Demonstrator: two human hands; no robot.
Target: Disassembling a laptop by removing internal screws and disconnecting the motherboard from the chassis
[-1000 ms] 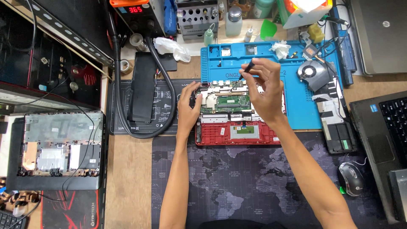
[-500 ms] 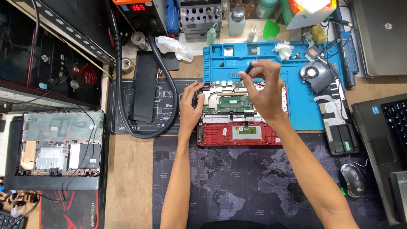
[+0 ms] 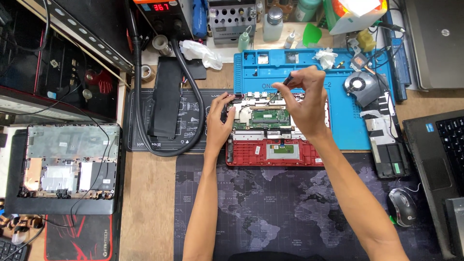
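A small opened red laptop [image 3: 275,154] lies in front of me with its green circuit board [image 3: 263,117] bared. My left hand [image 3: 220,123] rests flat on the board's left edge and steadies it. My right hand [image 3: 304,104] hovers over the board's upper right part and pinches a thin dark screwdriver [image 3: 285,82] between thumb and fingers, with its tip pointing down at the board. The laptop sits half on a blue work mat [image 3: 338,96] and half on a dark map-printed desk mat [image 3: 290,208].
A black laptop bottom cover [image 3: 63,169] lies at the left. A cooling fan [image 3: 360,86] and a black battery [image 3: 386,145] rest at the right of the blue mat. A mouse [image 3: 402,207] and another laptop [image 3: 440,159] are at the right edge. A black hose [image 3: 193,96] loops from a station at the back.
My right hand with the screwdriver has shifted slightly over the board's top edge. The left hand has stayed on the board's left side.
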